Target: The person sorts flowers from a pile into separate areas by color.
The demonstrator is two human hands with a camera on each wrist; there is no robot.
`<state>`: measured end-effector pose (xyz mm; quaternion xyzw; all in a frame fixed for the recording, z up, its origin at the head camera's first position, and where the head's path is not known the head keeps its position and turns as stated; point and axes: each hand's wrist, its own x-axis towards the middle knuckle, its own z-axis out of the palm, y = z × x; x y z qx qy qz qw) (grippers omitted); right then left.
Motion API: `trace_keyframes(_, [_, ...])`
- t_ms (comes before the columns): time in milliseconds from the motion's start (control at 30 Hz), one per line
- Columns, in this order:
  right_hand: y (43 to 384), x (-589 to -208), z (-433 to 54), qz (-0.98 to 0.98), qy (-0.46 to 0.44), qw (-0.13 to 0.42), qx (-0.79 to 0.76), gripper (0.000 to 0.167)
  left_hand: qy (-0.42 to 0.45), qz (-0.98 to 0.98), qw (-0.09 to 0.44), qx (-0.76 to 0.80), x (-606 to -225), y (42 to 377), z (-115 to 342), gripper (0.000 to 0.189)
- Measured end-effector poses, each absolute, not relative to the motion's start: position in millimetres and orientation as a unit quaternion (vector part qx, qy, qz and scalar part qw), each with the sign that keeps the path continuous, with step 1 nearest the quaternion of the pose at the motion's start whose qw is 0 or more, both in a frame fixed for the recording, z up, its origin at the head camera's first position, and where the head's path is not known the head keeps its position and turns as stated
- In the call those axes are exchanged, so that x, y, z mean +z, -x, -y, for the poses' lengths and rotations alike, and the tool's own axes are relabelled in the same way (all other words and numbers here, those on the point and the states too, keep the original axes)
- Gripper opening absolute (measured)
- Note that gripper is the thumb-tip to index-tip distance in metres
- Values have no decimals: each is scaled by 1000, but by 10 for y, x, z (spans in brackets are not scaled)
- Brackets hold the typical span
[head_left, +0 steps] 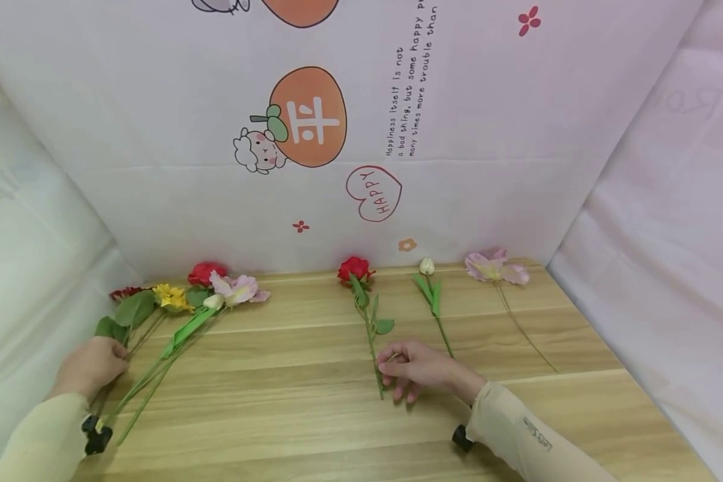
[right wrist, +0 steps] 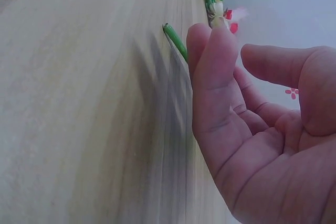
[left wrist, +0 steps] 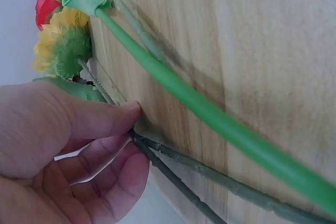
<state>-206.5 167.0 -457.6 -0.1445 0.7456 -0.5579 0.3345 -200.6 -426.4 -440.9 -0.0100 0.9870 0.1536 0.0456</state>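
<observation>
My left hand (head_left: 93, 367) pinches thin dark flower stems (left wrist: 191, 169) between thumb and fingertips at the table's left. One of these stems runs up to a yellow flower (head_left: 171, 296); a dark red flower (head_left: 125, 293) and green leaves lie just beyond the hand. Over the table's middle, my right hand (head_left: 418, 365) has loosely bent fingers, with the thumb apart from them. Its fingertips are right beside the lower stem of a red rose (head_left: 354, 269). In the right wrist view, that green stem end (right wrist: 176, 41) shows behind the fingers.
Beside the left hand lie another red rose (head_left: 207, 273), a pink flower (head_left: 236, 288) and a white tulip (head_left: 213, 302). Right of the middle rose are a second white tulip (head_left: 426, 266) and a lilac flower (head_left: 495, 266). White printed cloth (head_left: 458, 201) walls the wooden table (head_left: 265, 415).
</observation>
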Motion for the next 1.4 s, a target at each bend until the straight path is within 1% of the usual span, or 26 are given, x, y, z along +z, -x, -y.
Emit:
trace_keyframes(367, [2067, -4584, -1692, -745, 139, 337, -559, 32, 9, -986, 30, 165, -4439, 2019, 4255, 25])
trace_keyframes(633, [2062, -4559, -1683, -746, 146, 334, -558, 31, 7, -984, 41, 175, -4412, 2033, 4252, 26])
trace_keyframes(733, [2062, -4565, -1690, -744, 148, 335, -560, 32, 5, -984, 31, 173, -4414, 2038, 4263, 26])
trace_keyframes(867, [2068, -4584, -1702, -742, 150, 336, -560, 32, -2, -985, 4, 171, -4420, 2028, 4266, 24])
trace_keyframes(1100, [2073, -4599, -1707, -740, 157, 336, -561, 33, 5, -982, 3, 188, -4373, 1991, 4249, 25])
trace_keyframes(1400, [2071, -4592, -1710, -740, 151, 336, -563, 32, 4, -977, -21, 213, -4340, 1975, 4225, 23])
